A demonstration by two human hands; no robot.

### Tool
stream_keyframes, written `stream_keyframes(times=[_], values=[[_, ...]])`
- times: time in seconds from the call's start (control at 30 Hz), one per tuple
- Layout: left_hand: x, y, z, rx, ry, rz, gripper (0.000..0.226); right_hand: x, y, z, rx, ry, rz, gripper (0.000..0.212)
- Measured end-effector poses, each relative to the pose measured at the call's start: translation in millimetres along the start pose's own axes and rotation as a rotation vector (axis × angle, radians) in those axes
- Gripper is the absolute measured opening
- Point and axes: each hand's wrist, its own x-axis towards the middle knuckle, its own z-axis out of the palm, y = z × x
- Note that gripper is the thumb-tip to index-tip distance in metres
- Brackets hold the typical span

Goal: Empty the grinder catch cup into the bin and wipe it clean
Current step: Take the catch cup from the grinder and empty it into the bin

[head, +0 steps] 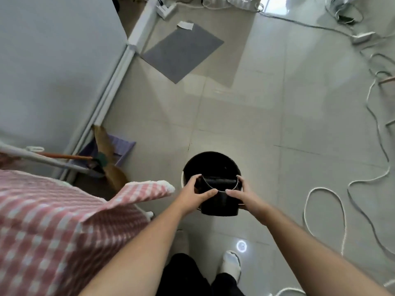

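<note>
Standing over the glossy tiled floor (277, 116), the person holds a black round hard-walled catch cup (220, 205) between both bare hands, directly above a black round bin (210, 165) that sits on the floor at about twelve o'clock from the white-socked feet (232, 263). The left hand (195, 193) wraps the cup's nine o'clock side, fingers over the rim and thumb laid across the near edge; the right hand (242, 194) mirrors it at three o'clock. Each grip is closed firmly on the cup wall.

A dark bar spans the cup's mouth from side to side, and the cup looks tilted with its opening turned toward the bin. Whether any grounds remain inside I cannot tell; the interior is too dark.

The cup seems rigid and light enough for one hand, with a smooth shell that could slip if fingers are damp, so the wall-and-rim hold on opposite sides looks like the sound place to take it. It should tolerate a knock against the bin edge.

At nine o'clock, a worktop draped in a pink-and-white checked cloth (53, 221) lies close by. Loose white cables (320, 199) trail on the floor at three o'clock, well apart from the bin.
</note>
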Motion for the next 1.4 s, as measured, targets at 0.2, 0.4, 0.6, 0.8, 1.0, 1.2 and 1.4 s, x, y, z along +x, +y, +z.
stream_keyframes(times=[0.2, 0.4, 0.6, 0.8, 1.0, 1.2, 1.4], values=[[73, -19, 33, -0.289, 0.042, -0.238, 0.126, 65, 22, 8, 0.096, 0.164, 0.111, 0.070], [94, -9, 42, -0.426, 0.016, -0.479, 0.084, 91, 25, 5, 0.066, 0.157, 0.228, 0.097], [98, 12, 39, -0.331, 0.022, -0.628, 0.091, 89, 11, -1, 0.091, 0.170, 0.292, 0.078], [104, 19, 36, -0.299, 0.007, -0.732, 0.109, 89, 0, -6, 0.089, 0.133, 0.377, 0.064], [92, 26, 33, -0.293, 0.012, -0.687, 0.112, 78, -5, -5, 0.118, 0.087, 0.347, 0.068], [58, 28, 27, -0.420, 0.015, -0.404, 0.081, 37, -15, -7, 0.163, 0.094, 0.182, 0.072], [4, 55, -1, -0.368, -0.116, -0.077, 0.074, -20, -37, -19, 0.115, 0.041, -0.015, 0.121]])
